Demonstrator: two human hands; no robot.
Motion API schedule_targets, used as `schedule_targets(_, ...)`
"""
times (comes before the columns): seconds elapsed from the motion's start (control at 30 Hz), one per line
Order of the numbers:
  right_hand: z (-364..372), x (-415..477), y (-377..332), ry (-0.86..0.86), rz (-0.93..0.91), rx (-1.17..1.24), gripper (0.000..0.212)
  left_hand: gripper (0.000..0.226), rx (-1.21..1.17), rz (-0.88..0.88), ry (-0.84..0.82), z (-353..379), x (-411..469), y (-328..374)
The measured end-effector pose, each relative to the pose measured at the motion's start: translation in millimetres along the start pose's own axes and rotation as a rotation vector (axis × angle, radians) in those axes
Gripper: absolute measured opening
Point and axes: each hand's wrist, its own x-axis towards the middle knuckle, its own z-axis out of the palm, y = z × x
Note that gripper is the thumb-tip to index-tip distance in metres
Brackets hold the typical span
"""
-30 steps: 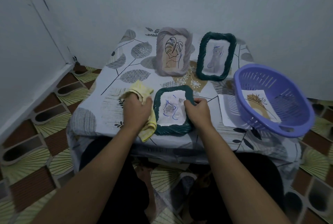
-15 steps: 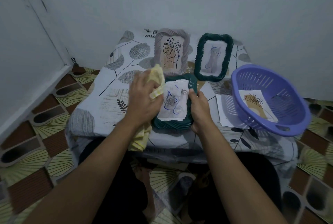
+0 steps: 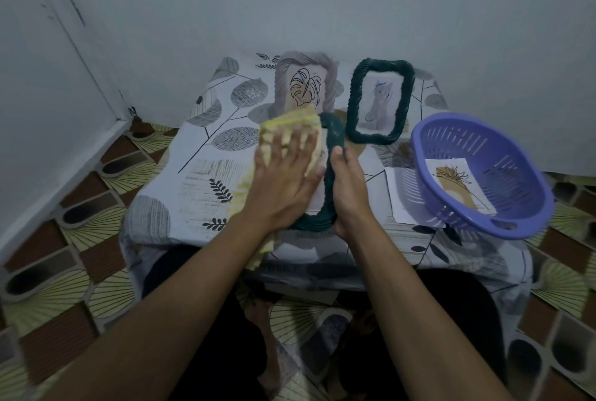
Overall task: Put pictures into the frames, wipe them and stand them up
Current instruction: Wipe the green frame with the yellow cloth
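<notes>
A dark green rope-edged frame point(image 3: 332, 155) with a picture in it stands tilted on the table's near edge. My right hand point(image 3: 346, 187) grips its right rim. My left hand point(image 3: 283, 178) presses a yellow cloth point(image 3: 290, 123) flat against the frame's front, covering most of the picture. Behind, a grey-lilac frame point(image 3: 304, 84) with a leaf drawing and a second dark green frame point(image 3: 379, 100) with a figure drawing stand upright.
A purple plastic basket point(image 3: 480, 171) holding a picture point(image 3: 458, 184) sits at the right on a white sheet point(image 3: 403, 194). The leaf-patterned tablecloth point(image 3: 200, 175) covers a small table against the white wall. Patterned floor tiles surround it.
The frame has been raised from lying flat to tilted upright. My left hand carried the yellow cloth from the frame's left side up onto its front.
</notes>
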Motion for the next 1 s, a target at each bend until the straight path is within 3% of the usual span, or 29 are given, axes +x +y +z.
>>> schedule_targets(0.1, 4.1, -3.4, -4.9, -0.03, -0.041, 0.023, 0.023, 0.068, -0.068, -0.052, 0.075, -4.8, 7.1, 4.0)
schedule_targets(0.27, -7.1, 5.0, -18.6, 0.056, -0.108, -0.028, 0.022, 0.059, -0.298, 0.197, -0.004, 5.2, -22.1, 25.1)
schedule_targets(0.4, -17.5, 5.1, -21.2, 0.099, -0.079, 0.001, 0.022, 0.052, -0.206, 0.292, 0.014, 17.2, -44.9, 10.7)
schedule_targets(0.57, -17.7, -3.7, -13.1, 0.055, -0.029, 0.037, 0.032, 0.05, 0.082, 0.066, 0.037, -2.8, -20.7, -9.0)
schedule_targets(0.73, -7.9, -10.9, -10.1, -0.02, -0.03, 0.041, 0.028, 0.061, 0.045, -0.154, 0.045, -14.4, 4.6, 2.7)
schedule_targets(0.87, -5.9, -7.5, -10.1, 0.008, -0.046, 0.026, 0.026, 0.07, -0.076, 0.017, 0.013, 0.3, -9.6, 28.3)
schedule_targets(1.0, -18.3, -2.8, -11.4, 0.086, -0.032, 0.065, 0.029, 0.062, -0.081, 0.242, -0.058, 15.8, -38.6, 28.0)
